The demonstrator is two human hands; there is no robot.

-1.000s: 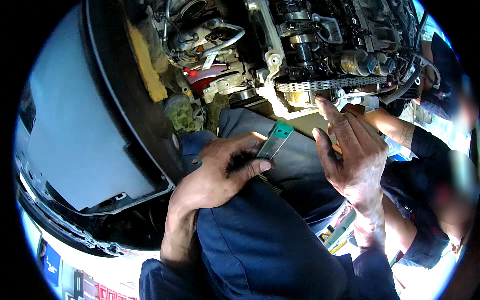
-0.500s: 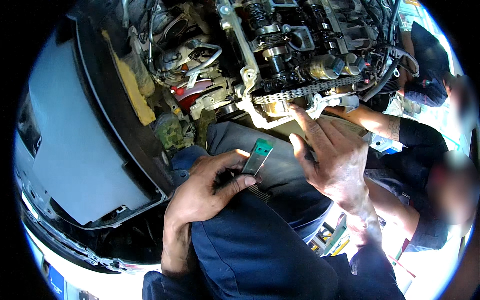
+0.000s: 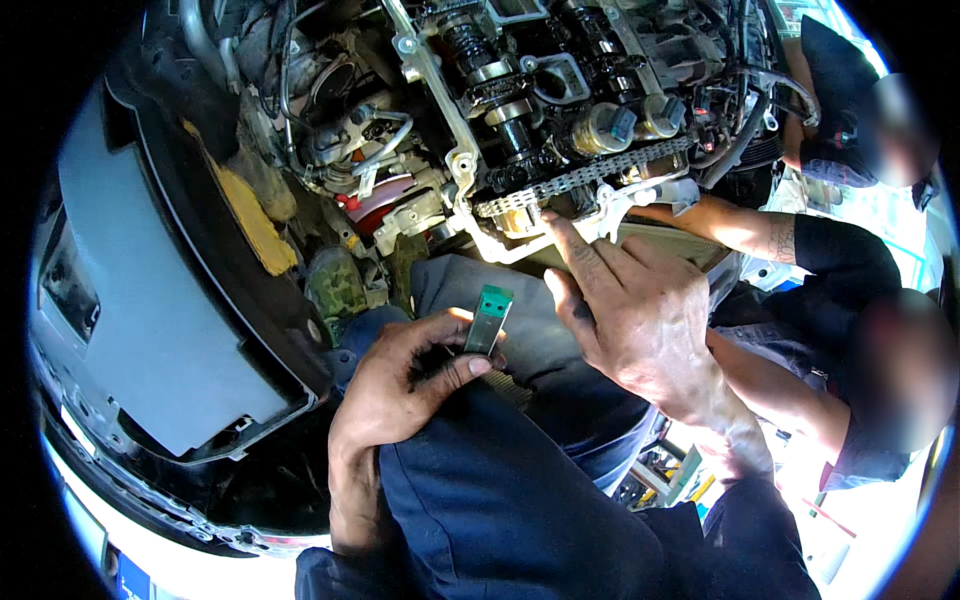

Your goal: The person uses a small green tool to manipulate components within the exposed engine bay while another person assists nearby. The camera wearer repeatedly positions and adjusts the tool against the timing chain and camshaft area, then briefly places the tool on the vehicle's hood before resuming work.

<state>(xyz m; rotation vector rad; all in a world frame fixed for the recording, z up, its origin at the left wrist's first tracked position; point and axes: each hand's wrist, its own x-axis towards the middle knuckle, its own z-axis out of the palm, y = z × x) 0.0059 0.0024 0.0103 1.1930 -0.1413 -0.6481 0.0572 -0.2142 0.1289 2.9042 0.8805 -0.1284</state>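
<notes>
Left hand (image 3: pixel 400 378): thumb and fingers pinch the green-ended flat metal tool (image 3: pixel 487 320), up over the knee (image 3: pixel 450 450).
Right hand (image 3: pixel 650 315): pointing finger sticks out, thumb spread apart; nothing shows in its grip.
Fingertip: by the chain gear (image 3: pixel 517 221); I can't tell if it touches.
Engine (image 3: pixel 437 100), done: top is open, camshaft (image 3: pixel 515 125) bare.
Engine, left: seems partway; timing chain (image 3: pixel 600 176) on, tool apart from the engine.

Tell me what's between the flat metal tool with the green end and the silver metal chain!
In the head view, dark grey cloth, then a pale metal rim and a shiny yellowish metal part lie between that tool and the chain.
</notes>
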